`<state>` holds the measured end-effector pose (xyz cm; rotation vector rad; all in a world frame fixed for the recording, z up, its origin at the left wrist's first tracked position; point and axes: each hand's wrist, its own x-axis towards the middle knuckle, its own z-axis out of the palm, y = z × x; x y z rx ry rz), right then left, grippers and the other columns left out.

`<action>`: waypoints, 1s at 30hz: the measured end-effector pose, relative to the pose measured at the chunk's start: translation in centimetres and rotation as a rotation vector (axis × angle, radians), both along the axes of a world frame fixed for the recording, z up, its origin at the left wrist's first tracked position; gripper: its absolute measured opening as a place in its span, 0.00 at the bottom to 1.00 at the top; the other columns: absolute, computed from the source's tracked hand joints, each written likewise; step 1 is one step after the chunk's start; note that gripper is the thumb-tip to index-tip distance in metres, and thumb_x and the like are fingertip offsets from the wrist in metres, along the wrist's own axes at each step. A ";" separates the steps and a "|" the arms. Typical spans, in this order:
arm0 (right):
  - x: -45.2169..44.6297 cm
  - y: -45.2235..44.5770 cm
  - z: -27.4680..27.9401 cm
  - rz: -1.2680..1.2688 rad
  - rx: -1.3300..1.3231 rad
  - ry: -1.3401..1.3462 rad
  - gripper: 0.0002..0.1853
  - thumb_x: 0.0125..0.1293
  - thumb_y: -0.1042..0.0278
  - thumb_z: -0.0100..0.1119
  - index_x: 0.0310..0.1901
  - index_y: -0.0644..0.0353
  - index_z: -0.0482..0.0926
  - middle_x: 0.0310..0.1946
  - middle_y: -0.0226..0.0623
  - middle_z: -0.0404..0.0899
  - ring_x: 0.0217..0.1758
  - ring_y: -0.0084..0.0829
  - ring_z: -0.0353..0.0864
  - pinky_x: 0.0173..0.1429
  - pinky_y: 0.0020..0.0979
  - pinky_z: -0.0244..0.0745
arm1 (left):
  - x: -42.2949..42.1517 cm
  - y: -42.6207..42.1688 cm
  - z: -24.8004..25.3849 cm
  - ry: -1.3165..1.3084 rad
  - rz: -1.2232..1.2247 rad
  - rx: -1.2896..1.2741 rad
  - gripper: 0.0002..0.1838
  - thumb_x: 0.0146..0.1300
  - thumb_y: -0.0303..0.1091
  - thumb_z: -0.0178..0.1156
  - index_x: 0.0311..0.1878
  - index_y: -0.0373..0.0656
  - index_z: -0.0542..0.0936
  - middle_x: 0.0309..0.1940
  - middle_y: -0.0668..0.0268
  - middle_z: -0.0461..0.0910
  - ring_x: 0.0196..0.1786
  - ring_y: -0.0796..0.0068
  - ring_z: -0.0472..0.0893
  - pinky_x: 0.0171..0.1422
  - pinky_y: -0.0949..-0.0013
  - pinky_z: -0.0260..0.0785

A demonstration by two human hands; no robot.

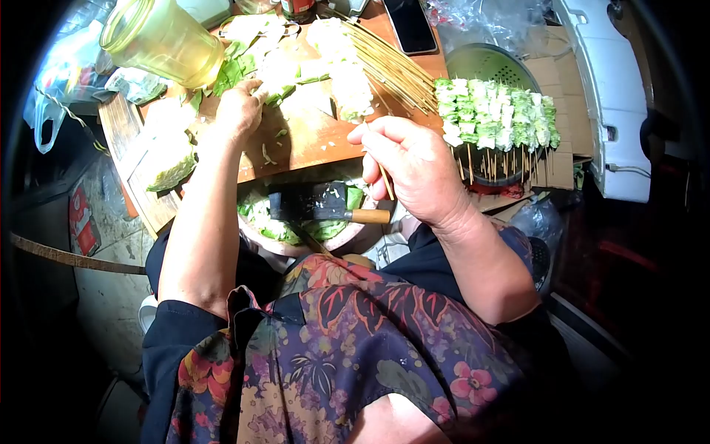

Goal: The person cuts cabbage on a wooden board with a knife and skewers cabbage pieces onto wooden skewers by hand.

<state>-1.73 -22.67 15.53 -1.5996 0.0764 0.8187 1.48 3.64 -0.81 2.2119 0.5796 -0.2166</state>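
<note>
My right hand (pixel 418 166) pinches a thin wooden skewer (pixel 385 180) near the front edge of the wooden board (pixel 310 144). Over at the board's left part, my left hand (pixel 240 111) reaches onto cut green leaves (pixel 235 66); its fingertips touch or nearly touch them, and whether they grip a piece is unclear. Pale chopped cabbage (pixel 351 89) lies between the hands. Behind it is a bundle of bare skewers (pixel 392 63). Skewers loaded with folded cabbage (pixel 495 115) rest in a row on a green colander (pixel 492 63) at the right.
A cleaver (pixel 318 203) lies across a basin (pixel 255 235) of leaves below the board. A yellowish container (pixel 163 44) stands at the back left, near a cabbage piece (pixel 171 161). A phone (pixel 410 26) lies at the back; a white foam box (pixel 610 103) is far right.
</note>
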 end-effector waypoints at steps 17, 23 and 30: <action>-0.9 0.4 -0.7 0.153 -0.019 0.073 0.12 0.71 0.65 0.51 0.43 0.66 0.78 0.21 0.28 0.75 0.19 0.15 0.72 0.25 0.17 0.68 | -0.3 1.1 4.2 0.090 0.273 -0.436 0.09 0.58 0.34 0.66 0.34 0.41 0.77 0.25 0.69 0.78 0.27 0.81 0.77 0.31 0.75 0.71; -1.7 1.5 0.0 0.247 -0.003 0.076 0.12 0.70 0.68 0.50 0.43 0.68 0.79 0.20 0.27 0.75 0.18 0.14 0.71 0.24 0.17 0.68 | -2.1 0.9 7.1 -0.198 0.425 -0.986 0.09 0.59 0.31 0.66 0.41 0.45 0.76 0.31 0.71 0.78 0.28 0.81 0.77 0.33 0.79 0.74; -2.1 2.4 -0.7 0.278 0.006 0.039 0.12 0.70 0.67 0.50 0.43 0.67 0.79 0.20 0.25 0.74 0.17 0.13 0.70 0.23 0.17 0.67 | -2.9 1.0 8.3 -0.328 0.530 -1.039 0.11 0.59 0.30 0.66 0.44 0.45 0.77 0.33 0.71 0.80 0.32 0.82 0.79 0.36 0.80 0.76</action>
